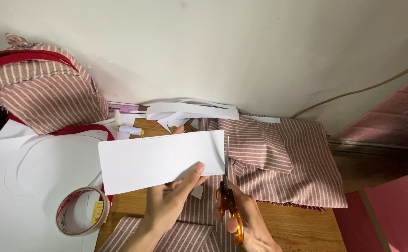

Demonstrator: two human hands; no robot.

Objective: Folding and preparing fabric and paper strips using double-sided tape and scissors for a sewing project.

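Left grip [169, 205] on white paper [159, 161], scissors [229, 205] right.

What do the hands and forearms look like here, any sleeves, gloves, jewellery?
Both bare. Left hand and its forearm show no sleeve, glove, watch or visible ring up to the frame edge. Right hand is ungloved too; only hand and wrist are in view, with no sleeve. Nails look short and unpainted.

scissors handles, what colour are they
Translucent amber-orange scissors handles, held in the right hand; the head view shows them.
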